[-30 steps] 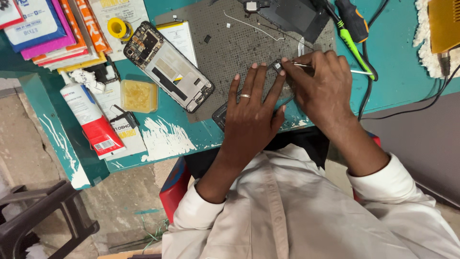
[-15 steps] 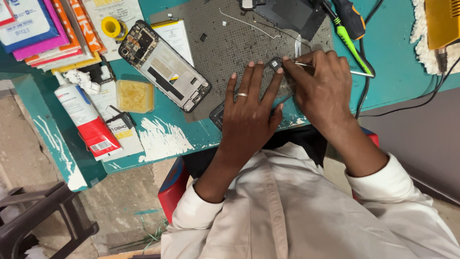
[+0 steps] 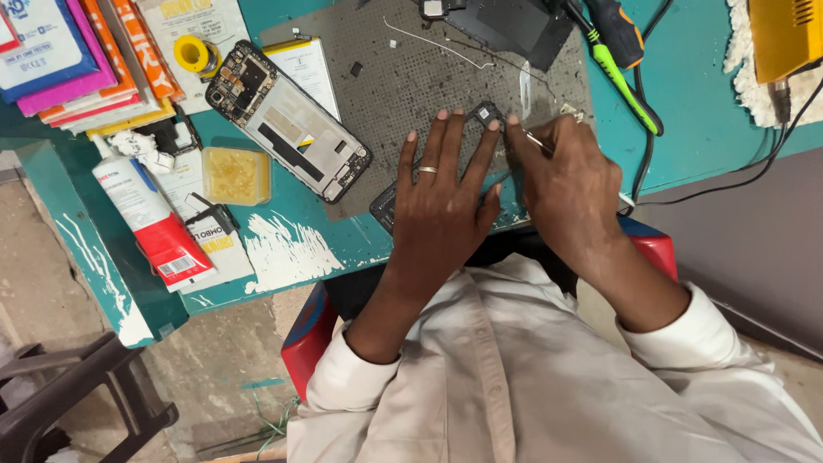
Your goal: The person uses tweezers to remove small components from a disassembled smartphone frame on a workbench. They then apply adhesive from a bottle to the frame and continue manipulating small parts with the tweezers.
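— What did you see at the middle of the frame?

— I saw the left hand [image 3: 441, 201] lying flat with its fingers spread, pressing down on a dark phone part [image 3: 387, 204] that rested on the grey work mat [image 3: 411, 77]. Most of that part was hidden under the palm; only its corner stuck out at the lower left of the hand and a small black piece [image 3: 489, 113] showed at the fingertips. A ring sat on one finger.

— And the other hand?

— The right hand [image 3: 561, 176], just right of centre, was closed in a pinch around a thin metal tool [image 3: 536, 141], its tip touching the small black piece beside the left fingertips. I couldn't tell whether it was tweezers or a pick.

— What lay around them?

— An opened phone [image 3: 287, 120] lay tilted at upper centre-left, half on the mat. Left of it I noted a yellow sponge pad [image 3: 236, 176], a white-and-red glue tube [image 3: 146, 214] and a yellow tape roll [image 3: 193, 53]. Coloured packets [image 3: 60, 51] were stacked in the upper left corner. A green-handled screwdriver [image 3: 626, 86] lay at upper right, well apart from a yellow box [image 3: 784, 34] in the corner. All of it sat on a teal table [image 3: 703, 120]
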A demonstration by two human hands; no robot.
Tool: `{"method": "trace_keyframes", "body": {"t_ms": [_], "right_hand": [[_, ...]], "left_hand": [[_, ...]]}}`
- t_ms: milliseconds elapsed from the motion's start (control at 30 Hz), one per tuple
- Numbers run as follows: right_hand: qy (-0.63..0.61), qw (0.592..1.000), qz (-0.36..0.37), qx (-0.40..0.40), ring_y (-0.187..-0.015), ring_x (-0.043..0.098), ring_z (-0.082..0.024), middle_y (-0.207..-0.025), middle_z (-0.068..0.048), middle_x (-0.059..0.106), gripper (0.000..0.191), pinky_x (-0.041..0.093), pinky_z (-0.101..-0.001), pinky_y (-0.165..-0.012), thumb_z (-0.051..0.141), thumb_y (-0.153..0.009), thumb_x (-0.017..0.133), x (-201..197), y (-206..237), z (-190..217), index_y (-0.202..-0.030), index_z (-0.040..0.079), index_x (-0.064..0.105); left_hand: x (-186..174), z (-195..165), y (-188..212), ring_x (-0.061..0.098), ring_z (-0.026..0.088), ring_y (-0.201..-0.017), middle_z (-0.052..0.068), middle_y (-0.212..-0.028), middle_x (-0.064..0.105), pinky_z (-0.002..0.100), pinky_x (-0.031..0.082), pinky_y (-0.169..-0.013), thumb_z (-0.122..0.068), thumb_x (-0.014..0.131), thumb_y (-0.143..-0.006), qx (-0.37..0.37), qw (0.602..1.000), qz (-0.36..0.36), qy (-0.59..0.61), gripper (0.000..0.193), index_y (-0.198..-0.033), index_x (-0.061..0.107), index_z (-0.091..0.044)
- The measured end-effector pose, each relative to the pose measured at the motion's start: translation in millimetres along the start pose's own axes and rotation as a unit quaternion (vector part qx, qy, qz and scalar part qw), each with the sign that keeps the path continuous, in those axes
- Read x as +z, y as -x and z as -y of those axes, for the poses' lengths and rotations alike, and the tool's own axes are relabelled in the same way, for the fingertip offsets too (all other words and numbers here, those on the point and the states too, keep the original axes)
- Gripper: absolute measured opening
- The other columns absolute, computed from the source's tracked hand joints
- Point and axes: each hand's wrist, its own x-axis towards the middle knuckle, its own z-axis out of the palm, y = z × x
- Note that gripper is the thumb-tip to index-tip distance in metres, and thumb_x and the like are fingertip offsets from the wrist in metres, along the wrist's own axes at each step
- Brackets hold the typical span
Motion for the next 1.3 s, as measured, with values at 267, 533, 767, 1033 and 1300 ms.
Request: {"method": "trace_keyframes", "body": {"t_ms": [267,533,767,1033,1300], "right_hand": [[-0.038,0.999,0.003,0.03,-0.087,0.063,-0.026,-0.099,-0.008,0.059,0.052,0.051,-0.0408,-0.06,-0.003,-0.084,0.073,-1.8,14.0,-2.2,-0.134,0.013,0.075],[-0.034,0.999,-0.013,0.017,-0.089,0.064,-0.026,-0.098,-0.008,0.059,0.048,0.051,-0.0401,-0.06,-0.002,-0.086,0.074,-0.2,12.1,-0.2,-0.132,0.013,0.075],[-0.026,1.0,0.012,-0.004,-0.09,0.065,-0.027,-0.104,-0.01,0.061,0.054,0.053,-0.0406,-0.061,-0.002,-0.082,0.072,-4.6,4.4,2.8,-0.135,0.009,0.072],[-0.041,0.999,-0.014,0.029,-0.087,0.065,-0.028,-0.101,-0.01,0.059,0.049,0.052,-0.0413,-0.061,-0.002,-0.089,0.072,4.4,10.1,1.9,-0.135,0.012,0.073],[-0.013,0.999,-0.01,0.028,-0.09,0.064,-0.028,-0.101,-0.009,0.059,0.047,0.051,-0.041,-0.06,0.002,-0.09,0.074,2.9,13.9,1.7,-0.136,0.014,0.072]], "left_hand": [[1.3,0.9,0.6,0.044,0.037,-0.15,0.023,-0.155,0.048,0.059,0.032,-0.125,-0.03,0.062,-0.102,0.001,1.0,0.001,-0.001,0.053,-0.152,0.053,-0.012],[0.9,0.7,0.2,0.042,0.037,-0.15,0.023,-0.156,0.046,0.06,0.032,-0.125,-0.031,0.061,-0.102,-0.005,1.0,0.015,-0.003,0.054,-0.152,0.053,-0.012],[0.5,0.8,0.4,0.042,0.037,-0.151,0.023,-0.156,0.046,0.06,0.031,-0.125,-0.031,0.061,-0.102,-0.003,1.0,0.016,0.001,0.054,-0.152,0.053,-0.012],[-2.8,-0.5,-0.7,0.042,0.037,-0.151,0.023,-0.156,0.047,0.059,0.031,-0.126,-0.03,0.061,-0.103,-0.001,1.0,0.011,0.005,0.054,-0.153,0.051,-0.011],[-0.5,2.3,0.6,0.041,0.037,-0.153,0.023,-0.158,0.046,0.059,0.03,-0.127,-0.031,0.062,-0.103,-0.003,1.0,0.025,0.002,0.048,-0.145,0.055,-0.008]]}}
